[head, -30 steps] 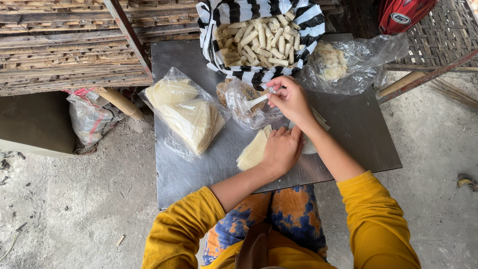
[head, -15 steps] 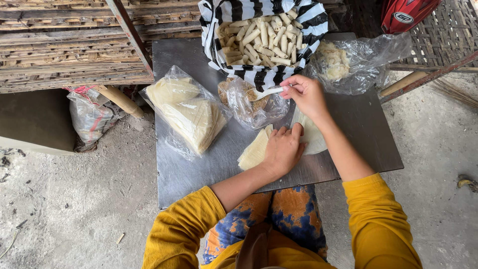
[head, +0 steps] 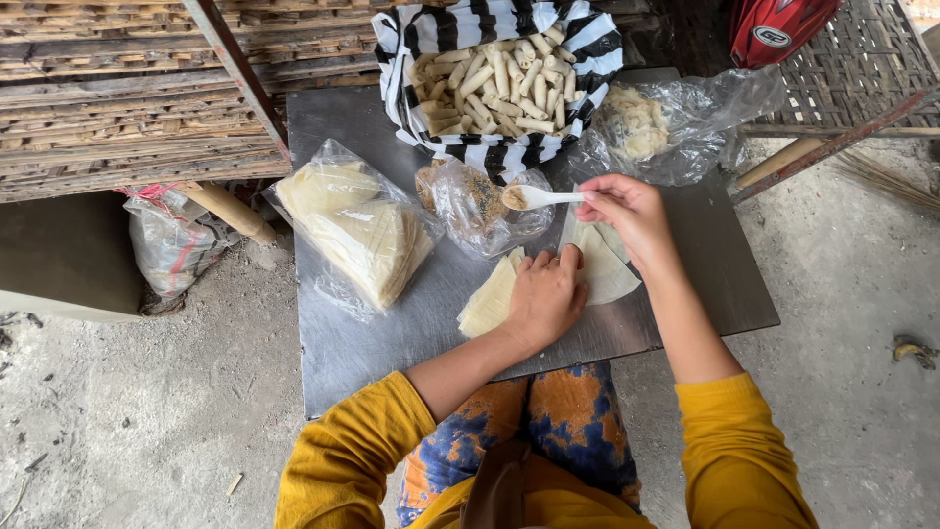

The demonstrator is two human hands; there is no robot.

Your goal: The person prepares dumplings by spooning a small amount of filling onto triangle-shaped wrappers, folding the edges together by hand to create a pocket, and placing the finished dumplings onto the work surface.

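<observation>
The red thing (head: pixel 783 29) beyond the far right corner of the table (head: pixel 372 343) is cut off by the frame, so I cannot say what it is. The filling in the clear bag (head: pixel 480 201) is a brown blur through the plastic. A second clear bag (head: pixel 676 122) at the far right holds something pale and lumpy that is hard to make out. The person's face is out of view; only yellow sleeves and patterned knees show at the near edge.

The right hand (head: pixel 627 211) pinches the handle end of a white spoon (head: pixel 539 198) between fingertips, closed on it. The spoon lies nearly level, long axis running left to right across the table, bowl pointing left over the mouth of the filling bag, with a small brown heap in the bowl.

The left hand (head: pixel 545 297) lies palm down, fingers spread and loose, pressing on a stack of pale wrappers (head: pixel 490 299) near the middle of the near edge; it covers much of the stack. One wrapper (head: pixel 605 269) lies spread just right of it, under the right wrist.

A bigger bag of wrappers (head: pixel 362 235) sits toward the left edge. At the far edge stands a striped bag (head: pixel 490 152) full of rolls (head: pixel 494 83).
</observation>
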